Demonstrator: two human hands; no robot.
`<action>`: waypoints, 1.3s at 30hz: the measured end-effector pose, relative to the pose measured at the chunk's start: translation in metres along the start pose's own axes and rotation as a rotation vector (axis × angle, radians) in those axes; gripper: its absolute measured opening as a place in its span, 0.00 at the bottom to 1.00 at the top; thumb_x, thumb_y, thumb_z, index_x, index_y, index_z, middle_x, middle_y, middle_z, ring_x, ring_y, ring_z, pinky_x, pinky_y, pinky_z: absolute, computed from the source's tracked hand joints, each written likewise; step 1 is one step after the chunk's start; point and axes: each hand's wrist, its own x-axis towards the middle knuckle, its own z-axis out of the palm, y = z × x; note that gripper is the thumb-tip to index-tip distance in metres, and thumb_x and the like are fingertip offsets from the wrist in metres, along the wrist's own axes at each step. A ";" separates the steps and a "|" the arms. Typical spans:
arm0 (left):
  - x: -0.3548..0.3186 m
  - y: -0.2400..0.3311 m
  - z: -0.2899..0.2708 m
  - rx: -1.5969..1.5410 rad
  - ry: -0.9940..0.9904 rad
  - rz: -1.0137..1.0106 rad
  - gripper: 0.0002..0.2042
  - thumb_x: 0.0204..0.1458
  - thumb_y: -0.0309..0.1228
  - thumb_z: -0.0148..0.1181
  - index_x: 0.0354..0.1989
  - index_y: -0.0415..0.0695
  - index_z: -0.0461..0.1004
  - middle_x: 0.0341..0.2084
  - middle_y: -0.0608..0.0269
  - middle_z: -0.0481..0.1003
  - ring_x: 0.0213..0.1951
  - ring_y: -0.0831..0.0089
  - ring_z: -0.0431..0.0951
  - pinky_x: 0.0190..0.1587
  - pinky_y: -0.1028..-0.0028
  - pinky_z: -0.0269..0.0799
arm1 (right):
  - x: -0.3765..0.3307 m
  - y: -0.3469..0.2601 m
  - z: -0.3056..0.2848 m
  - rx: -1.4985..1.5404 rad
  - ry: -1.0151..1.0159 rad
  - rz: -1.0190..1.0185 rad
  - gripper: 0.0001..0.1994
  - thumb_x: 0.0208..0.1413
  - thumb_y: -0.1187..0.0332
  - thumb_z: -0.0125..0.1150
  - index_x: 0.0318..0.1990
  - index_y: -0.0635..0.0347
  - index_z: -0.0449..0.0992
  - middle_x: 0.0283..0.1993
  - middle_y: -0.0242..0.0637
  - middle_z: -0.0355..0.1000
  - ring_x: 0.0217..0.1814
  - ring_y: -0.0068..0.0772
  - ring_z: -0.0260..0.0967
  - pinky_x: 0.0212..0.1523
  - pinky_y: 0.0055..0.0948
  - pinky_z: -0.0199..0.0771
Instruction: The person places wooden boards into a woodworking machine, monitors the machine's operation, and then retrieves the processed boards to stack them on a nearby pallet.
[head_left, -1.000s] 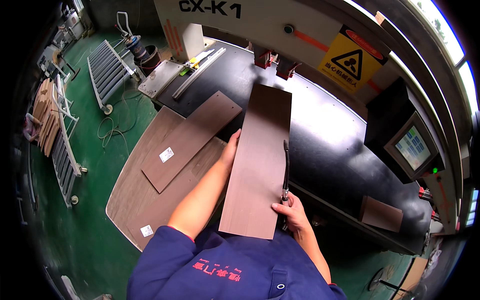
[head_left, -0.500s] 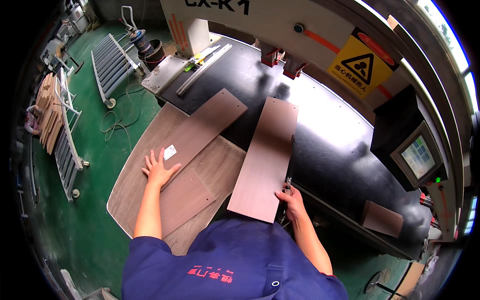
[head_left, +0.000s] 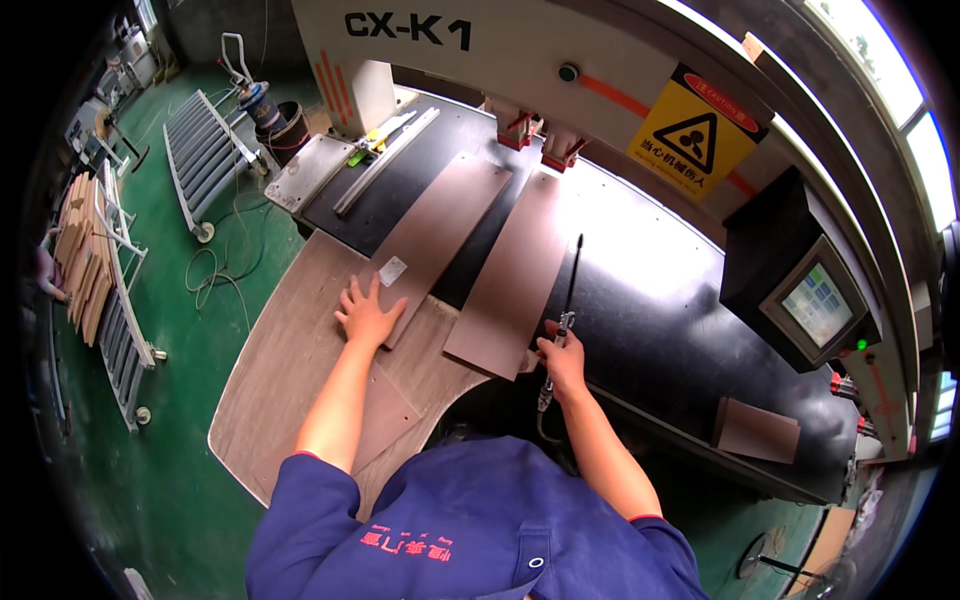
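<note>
My left hand (head_left: 368, 312) lies with fingers spread on the near end of a long brown panel (head_left: 440, 220), close to its white label (head_left: 392, 270). The far part of this panel rests on the black machine table (head_left: 640, 330). In my right hand (head_left: 564, 362) is an air blow gun (head_left: 566, 320), its thin black nozzle pointing away from me. Left of the gun lies a second long brown panel (head_left: 510, 275), whose far end sits close to the red-tipped machine heads (head_left: 560, 150). A smaller brown panel (head_left: 388, 422) lies near my left forearm.
A wood-grain board (head_left: 250, 400) supports the panels at left. The machine's beam (head_left: 500, 40) spans the far side, with a control screen (head_left: 820, 305) at right. More brown pieces (head_left: 757, 430) lie on the table's right end. Roller stands (head_left: 205, 155) stand on the green floor.
Both long panels have slid away from me, toward the machine heads. My left hand has moved forward with its panel. My right hand has risen forward, bringing the air blow gun into plain sight.
</note>
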 end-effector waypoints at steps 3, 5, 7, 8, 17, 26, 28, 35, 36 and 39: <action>0.005 0.031 0.008 -0.019 0.026 0.083 0.40 0.47 0.64 0.55 0.69 0.64 0.56 0.70 0.53 0.45 0.67 0.48 0.48 0.61 0.43 0.47 | 0.042 0.051 -0.005 -0.271 0.079 -0.206 0.22 0.52 0.74 0.60 0.56 0.67 0.70 0.46 0.41 0.74 0.42 0.29 0.71 0.44 0.27 0.70; 0.005 0.039 0.016 -0.023 0.055 0.097 0.39 0.48 0.63 0.54 0.69 0.63 0.57 0.70 0.53 0.46 0.66 0.48 0.49 0.60 0.43 0.48 | 0.046 0.051 0.001 -0.362 0.032 -0.165 0.24 0.49 0.71 0.63 0.55 0.69 0.70 0.44 0.40 0.74 0.43 0.31 0.70 0.49 0.28 0.68; 0.007 0.047 0.022 -0.041 0.058 0.094 0.38 0.49 0.63 0.53 0.68 0.63 0.57 0.70 0.52 0.46 0.66 0.48 0.49 0.60 0.43 0.48 | 0.050 0.050 0.010 -0.430 0.029 -0.153 0.26 0.47 0.70 0.64 0.56 0.69 0.69 0.43 0.39 0.74 0.43 0.31 0.70 0.49 0.28 0.68; 0.008 0.049 0.024 -0.048 0.070 0.104 0.37 0.50 0.62 0.53 0.68 0.63 0.57 0.70 0.52 0.46 0.66 0.47 0.49 0.60 0.42 0.48 | 0.049 0.046 0.017 -0.406 0.027 -0.211 0.27 0.47 0.69 0.65 0.56 0.69 0.69 0.42 0.39 0.73 0.43 0.31 0.69 0.48 0.29 0.68; 0.010 0.055 0.029 -0.083 0.063 0.126 0.38 0.50 0.62 0.52 0.69 0.61 0.56 0.70 0.50 0.44 0.67 0.46 0.46 0.60 0.39 0.45 | 0.064 0.026 0.030 -0.262 -0.118 -0.008 0.36 0.46 0.65 0.64 0.64 0.68 0.62 0.64 0.51 0.64 0.66 0.45 0.61 0.64 0.31 0.58; 0.018 0.065 0.031 -0.125 0.081 0.148 0.38 0.51 0.60 0.53 0.69 0.60 0.55 0.71 0.47 0.42 0.68 0.42 0.45 0.58 0.35 0.45 | 0.057 0.022 0.036 -0.422 -0.047 -0.118 0.36 0.47 0.65 0.63 0.64 0.67 0.61 0.66 0.51 0.62 0.69 0.44 0.59 0.65 0.30 0.57; 0.019 0.066 0.031 -0.123 0.081 0.156 0.38 0.51 0.60 0.53 0.69 0.60 0.54 0.71 0.47 0.42 0.67 0.42 0.45 0.58 0.35 0.44 | 0.056 0.023 0.036 -0.410 -0.029 -0.127 0.36 0.47 0.65 0.63 0.65 0.67 0.61 0.65 0.51 0.62 0.69 0.43 0.59 0.65 0.30 0.57; 0.011 0.066 0.038 -0.013 0.289 0.365 0.37 0.50 0.60 0.53 0.68 0.58 0.59 0.69 0.48 0.47 0.68 0.44 0.46 0.64 0.39 0.41 | 0.058 0.015 0.037 -0.335 -0.063 -0.048 0.35 0.48 0.67 0.63 0.64 0.68 0.60 0.63 0.49 0.65 0.64 0.40 0.64 0.62 0.30 0.60; 0.006 0.073 0.034 -0.040 0.246 0.456 0.37 0.50 0.61 0.53 0.67 0.58 0.59 0.69 0.48 0.48 0.69 0.44 0.45 0.65 0.39 0.39 | 0.066 0.024 0.032 -0.326 -0.047 -0.072 0.34 0.49 0.67 0.63 0.64 0.68 0.61 0.62 0.48 0.65 0.64 0.40 0.64 0.62 0.29 0.61; -0.002 0.085 0.028 -0.090 0.160 0.621 0.37 0.49 0.61 0.54 0.66 0.57 0.61 0.69 0.50 0.50 0.69 0.45 0.45 0.66 0.40 0.36 | 0.081 0.024 0.032 -0.300 -0.018 -0.132 0.32 0.49 0.67 0.63 0.62 0.67 0.64 0.59 0.46 0.68 0.61 0.38 0.66 0.59 0.29 0.63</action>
